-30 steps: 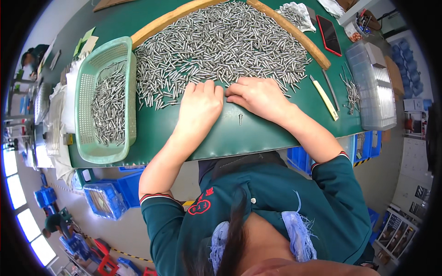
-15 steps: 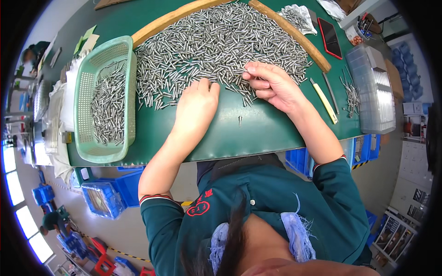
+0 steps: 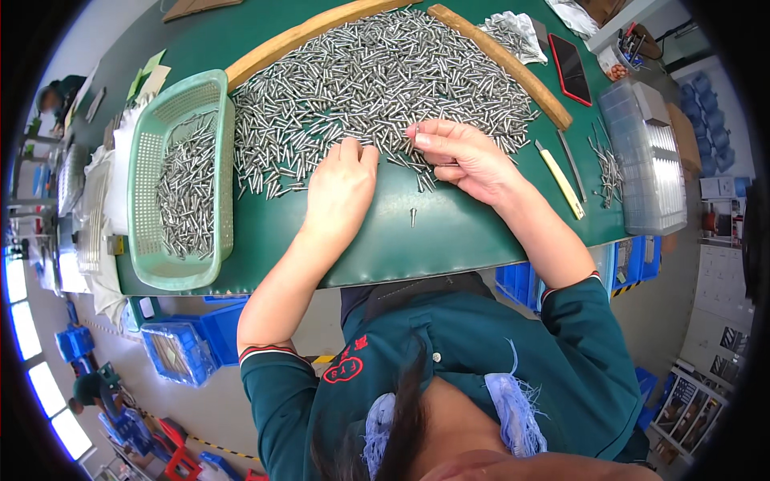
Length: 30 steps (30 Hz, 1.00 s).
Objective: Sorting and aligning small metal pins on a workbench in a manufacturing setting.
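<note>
A broad heap of small silver metal pins [image 3: 361, 80], screw-like in shape, is spread over the green table. My left hand [image 3: 341, 188] lies at the heap's near edge, back up, fingers bent and close together; its fingertips and anything under them are hidden. At the heap's front right, my right hand [image 3: 469, 160] is raised a little, thumb and forefinger pinched on what looks like one small pin [image 3: 416, 131]. A single loose pin [image 3: 413, 217] sits apart on the table between my forearms. Left of my left hand, a light green plastic basket [image 3: 224, 188] contains many similar pins.
Two wooden strips [image 3: 513, 72] border the heap. To the right lie a yellow-handled cutter knife [image 3: 561, 183], a thin metal strip [image 3: 572, 164], longer metal pieces [image 3: 607, 170], a red-edged phone [image 3: 571, 70] and a clear plastic case [image 3: 642, 168]. Blue bins [image 3: 180, 349] stand below the table.
My right hand has shifted slightly left, and its thumb and forefinger now point more toward the left hand. My left hand stays at about the same place by the heap.
</note>
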Tool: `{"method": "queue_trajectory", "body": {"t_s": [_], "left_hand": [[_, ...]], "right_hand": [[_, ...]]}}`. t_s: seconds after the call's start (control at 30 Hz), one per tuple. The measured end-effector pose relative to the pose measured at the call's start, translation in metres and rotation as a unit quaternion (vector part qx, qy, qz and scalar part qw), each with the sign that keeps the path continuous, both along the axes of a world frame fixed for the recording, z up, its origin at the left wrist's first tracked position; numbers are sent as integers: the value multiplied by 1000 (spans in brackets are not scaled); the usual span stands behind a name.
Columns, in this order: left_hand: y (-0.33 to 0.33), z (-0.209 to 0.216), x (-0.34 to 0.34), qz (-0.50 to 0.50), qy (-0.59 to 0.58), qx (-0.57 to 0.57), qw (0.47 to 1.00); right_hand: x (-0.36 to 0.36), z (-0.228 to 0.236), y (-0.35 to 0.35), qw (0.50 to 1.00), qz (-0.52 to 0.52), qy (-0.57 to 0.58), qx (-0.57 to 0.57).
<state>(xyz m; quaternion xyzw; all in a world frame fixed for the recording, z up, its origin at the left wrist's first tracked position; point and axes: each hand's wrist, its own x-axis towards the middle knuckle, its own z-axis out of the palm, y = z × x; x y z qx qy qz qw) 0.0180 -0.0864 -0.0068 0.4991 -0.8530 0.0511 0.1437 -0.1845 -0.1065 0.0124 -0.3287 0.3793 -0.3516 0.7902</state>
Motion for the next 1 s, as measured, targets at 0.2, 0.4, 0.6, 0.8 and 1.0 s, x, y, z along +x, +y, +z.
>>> {"method": "queue_trajectory", "body": {"t_s": [0.2,0.4,0.6,0.8,1.0], "left_hand": [[-5,10,3,-12,190,109,976],[-11,12,2,-18,599,367,712],[-10,19,-2,-17,635,438,636],[-10,19,-3,-4,635,473,610],[-10,13,-3,-5,641,477,602]], "right_hand": [[9,13,8,986,9,144,-83],[16,-2,12,946,-24,184,-267],[15,-5,13,941,-45,198,-270],[15,-5,15,935,-56,190,-295],[17,-3,16,937,-59,186,-291]]}}
